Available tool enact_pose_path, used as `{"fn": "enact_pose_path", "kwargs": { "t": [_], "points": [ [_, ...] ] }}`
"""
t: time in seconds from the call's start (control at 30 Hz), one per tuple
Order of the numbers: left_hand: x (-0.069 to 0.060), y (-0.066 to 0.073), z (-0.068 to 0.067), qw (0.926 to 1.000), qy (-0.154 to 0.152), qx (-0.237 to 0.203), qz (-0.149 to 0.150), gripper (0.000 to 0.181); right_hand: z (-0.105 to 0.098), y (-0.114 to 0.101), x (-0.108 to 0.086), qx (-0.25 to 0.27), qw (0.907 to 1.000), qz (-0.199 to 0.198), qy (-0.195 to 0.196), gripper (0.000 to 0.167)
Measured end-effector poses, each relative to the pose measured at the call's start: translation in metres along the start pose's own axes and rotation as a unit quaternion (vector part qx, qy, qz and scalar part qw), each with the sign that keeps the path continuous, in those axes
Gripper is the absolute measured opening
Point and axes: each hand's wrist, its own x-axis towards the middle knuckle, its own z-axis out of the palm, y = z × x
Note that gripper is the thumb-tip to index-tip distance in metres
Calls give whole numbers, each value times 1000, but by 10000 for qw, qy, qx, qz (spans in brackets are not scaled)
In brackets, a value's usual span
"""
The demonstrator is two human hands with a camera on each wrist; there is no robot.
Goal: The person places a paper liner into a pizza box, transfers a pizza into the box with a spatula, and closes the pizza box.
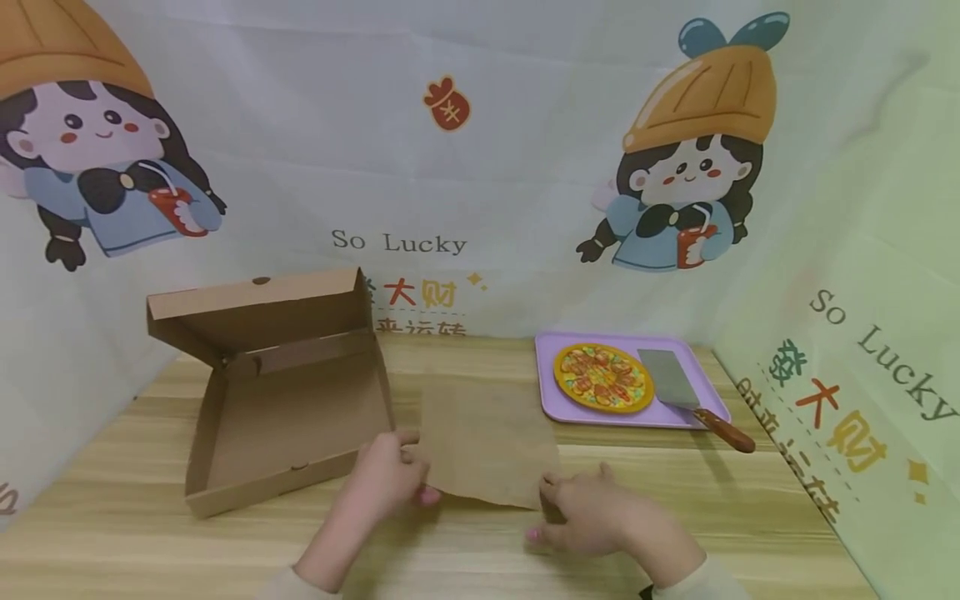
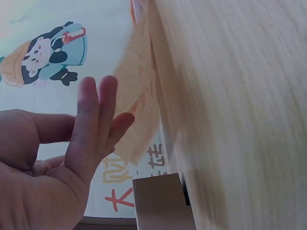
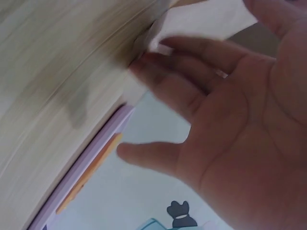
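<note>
"Where are the hands?"
"At the paper [image 1: 487, 442]: right hand [image 1: 588, 512] touching its near right corner, left hand [image 1: 390, 471] at its near left, both loose, fingers fairly straight."
"And the paper?"
"On the table [image 1: 465, 550], between them."
"Farther?"
"Open box [image 1: 300, 408] left of the paper; beyond its right side, the tray [image 1: 600, 419] with pizza [image 1: 603, 377] and spatula [image 1: 671, 383]."

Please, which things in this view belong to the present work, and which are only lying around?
In the work now:
- brown paper
- left hand and right hand, at its near corners

Lying by, untouched (perhaps for later):
- open cardboard box
- purple tray
- pizza, on the tray
- spatula, partly on the tray
</note>
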Motion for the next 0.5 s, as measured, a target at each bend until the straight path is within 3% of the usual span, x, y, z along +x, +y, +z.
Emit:
{"fn": "enact_pose_path", "kwargs": {
  "t": [0.17, 0.27, 0.5],
  "points": [
    [-2, 2, 0, 9996, 200, -210, 74, 60, 3, -3, -1, -143, 9998, 118, -40, 86],
    [-2, 2, 2, 9994, 100, -323, 103, 61, 4, -6, -2, -174, 9997, 127, -60, 85],
    [5, -3, 9, 9997, 11, 131, 206, 51, 5, -6, -4, -245, 9996, 143, 55, 75]
  ]
}}
